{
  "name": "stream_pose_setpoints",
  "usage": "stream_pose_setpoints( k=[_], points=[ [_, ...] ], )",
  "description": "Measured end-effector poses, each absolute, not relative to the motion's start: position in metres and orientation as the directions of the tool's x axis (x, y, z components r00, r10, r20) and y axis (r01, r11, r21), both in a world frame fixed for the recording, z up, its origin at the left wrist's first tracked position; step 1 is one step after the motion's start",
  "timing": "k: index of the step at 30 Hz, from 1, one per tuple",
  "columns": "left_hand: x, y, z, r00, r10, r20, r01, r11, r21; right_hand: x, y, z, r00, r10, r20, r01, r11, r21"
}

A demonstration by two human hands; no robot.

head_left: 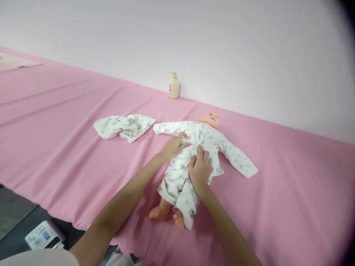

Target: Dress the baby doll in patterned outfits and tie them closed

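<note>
Your left hand (174,146) lies on the doll's (191,162) chest, fingers curled onto the printed top (205,142), pressing the cloth flat so it stays put. Your right hand (200,170) rests on the belly just beside it, fingertips pinching a fold of the same top where the two front flaps meet, seemingly to draw them together. The doll lies on its back in the middle of the pink table (55,122), head toward the far edge by the wall, bare feet toward the near edge, sleeves spread out to each side. A crumpled garment (124,126) sits to its left, well apart. A lotion bottle (173,85) stands at the far edge against the wall.
</note>
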State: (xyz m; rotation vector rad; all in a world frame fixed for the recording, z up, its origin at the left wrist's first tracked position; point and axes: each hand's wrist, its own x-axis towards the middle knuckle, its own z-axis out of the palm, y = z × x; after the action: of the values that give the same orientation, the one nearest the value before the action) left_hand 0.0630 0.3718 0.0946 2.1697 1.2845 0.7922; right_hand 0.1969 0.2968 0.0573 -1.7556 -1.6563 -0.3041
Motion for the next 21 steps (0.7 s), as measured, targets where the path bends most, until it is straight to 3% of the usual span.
stream_pose_setpoints(
  k=[4,10,12,16,21],
  points=[
    [0.052,0.373,0.11,0.429,0.875,0.225,0.679,-0.477,0.558,0.2,0.297,0.061,0.13,0.791,0.597,0.955,0.062,-0.29],
    [0.054,0.358,0.139,0.453,0.834,0.316,0.876,-0.481,0.013,0.206,0.298,0.067,0.084,0.822,0.563,0.974,0.052,-0.222],
    [0.058,0.351,0.147,0.501,0.799,0.333,0.86,-0.504,-0.083,0.207,0.296,0.068,0.075,0.832,0.55,0.977,0.048,-0.207],
    [0.068,0.339,0.157,0.543,0.767,0.341,0.829,-0.554,-0.073,0.209,0.292,0.069,0.059,0.846,0.53,0.981,0.049,-0.187],
    [0.069,0.331,0.164,0.53,0.796,0.292,0.797,-0.585,0.15,0.212,0.287,0.083,0.064,0.862,0.503,0.971,0.062,-0.229]
  ],
)
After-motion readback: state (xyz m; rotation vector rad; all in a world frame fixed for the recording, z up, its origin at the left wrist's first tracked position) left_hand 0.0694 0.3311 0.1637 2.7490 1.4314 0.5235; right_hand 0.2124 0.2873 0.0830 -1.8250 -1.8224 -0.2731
